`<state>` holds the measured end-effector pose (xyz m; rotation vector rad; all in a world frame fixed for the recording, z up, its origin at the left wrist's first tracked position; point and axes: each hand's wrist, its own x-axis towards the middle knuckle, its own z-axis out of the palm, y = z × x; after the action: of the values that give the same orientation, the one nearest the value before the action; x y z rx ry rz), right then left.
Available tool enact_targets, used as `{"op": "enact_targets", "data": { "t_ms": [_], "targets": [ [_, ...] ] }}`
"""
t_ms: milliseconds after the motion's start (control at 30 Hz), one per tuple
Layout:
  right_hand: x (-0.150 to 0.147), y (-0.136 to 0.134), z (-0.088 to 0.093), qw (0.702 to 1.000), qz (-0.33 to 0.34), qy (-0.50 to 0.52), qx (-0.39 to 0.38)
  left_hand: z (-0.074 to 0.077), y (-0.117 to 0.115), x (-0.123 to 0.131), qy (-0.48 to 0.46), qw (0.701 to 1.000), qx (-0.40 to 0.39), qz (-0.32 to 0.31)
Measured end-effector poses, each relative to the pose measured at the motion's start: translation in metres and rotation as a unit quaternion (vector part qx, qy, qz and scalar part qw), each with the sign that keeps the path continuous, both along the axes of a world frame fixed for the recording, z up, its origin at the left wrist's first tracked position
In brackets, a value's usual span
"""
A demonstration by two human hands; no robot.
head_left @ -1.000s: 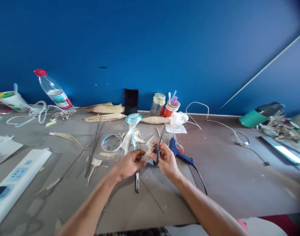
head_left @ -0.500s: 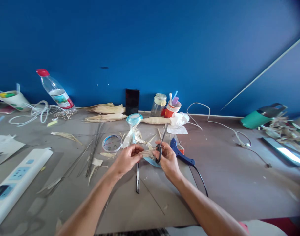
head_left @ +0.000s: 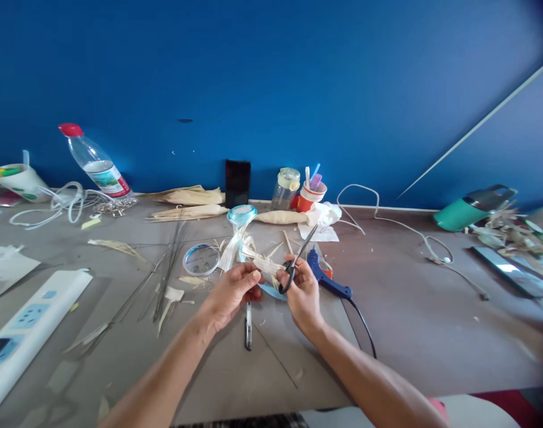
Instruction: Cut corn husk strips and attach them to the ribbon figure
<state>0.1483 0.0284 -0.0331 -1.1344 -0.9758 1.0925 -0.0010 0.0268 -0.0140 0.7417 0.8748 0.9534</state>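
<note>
Between my hands is a pale strip of dried corn husk [head_left: 268, 267], ribbed along its length. My left hand [head_left: 236, 290] pinches its left end between thumb and fingers. My right hand [head_left: 303, 291] holds the husk's right end and also keeps black-handled scissors [head_left: 293, 266], whose blades point up and to the right. Below the hands a pen [head_left: 248, 330] lies on the table. A blue glue gun [head_left: 327, 277] rests just right of my right hand, and a roll of clear tape [head_left: 202, 260] lies beyond my left hand.
Thin wires [head_left: 167, 279] and husk scraps are strewn at the left, near a white power strip [head_left: 33, 327]. Along the blue wall stand a water bottle [head_left: 97, 166], a dark phone [head_left: 237, 184], a clear cup [head_left: 284, 189] and red paper cups [head_left: 311, 197]. A green bottle [head_left: 463, 211] lies far right.
The husk has turned, so its broad ribbed face shows and its far end tilts up to the left. The scissors have tipped further right in my right hand.
</note>
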Motion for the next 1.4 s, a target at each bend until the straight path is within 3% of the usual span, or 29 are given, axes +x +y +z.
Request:
{"op": "enact_targets", "data": {
  "t_ms": [100, 233, 467, 700, 867, 1000, 1200, 1400],
  "targets": [
    [-0.001, -0.002, -0.004, 0.998, 0.004, -0.061, 0.029, -0.004, -0.001, 0.003, 0.0, 1.0, 0.003, -0.017],
    [-0.003, -0.005, -0.008, 0.985, 0.014, -0.158, 0.067, -0.008, -0.001, 0.004, 0.016, 1.0, 0.017, 0.011],
    [-0.005, -0.006, -0.014, 0.972, 0.056, -0.217, 0.078, -0.006, 0.004, -0.001, 0.041, 0.997, 0.016, 0.059],
    [-0.002, -0.009, -0.005, 0.981, 0.087, -0.158, 0.066, -0.004, 0.006, -0.006, 0.118, 0.991, 0.057, 0.027],
    [0.0, -0.005, -0.001, 0.986, 0.118, -0.115, 0.016, -0.007, 0.006, -0.01, 0.218, 0.968, 0.117, -0.042],
    [-0.002, -0.002, -0.002, 0.99, 0.111, -0.088, -0.013, -0.007, 0.005, -0.008, 0.185, 0.975, 0.108, -0.064],
    [-0.003, -0.001, -0.003, 0.996, 0.065, -0.063, -0.009, -0.007, 0.002, 0.0, 0.138, 0.988, 0.068, -0.033],
    [-0.008, -0.004, -0.004, 0.995, 0.069, -0.069, -0.012, -0.004, 0.001, 0.004, 0.104, 0.993, 0.053, -0.012]
  ]
}}
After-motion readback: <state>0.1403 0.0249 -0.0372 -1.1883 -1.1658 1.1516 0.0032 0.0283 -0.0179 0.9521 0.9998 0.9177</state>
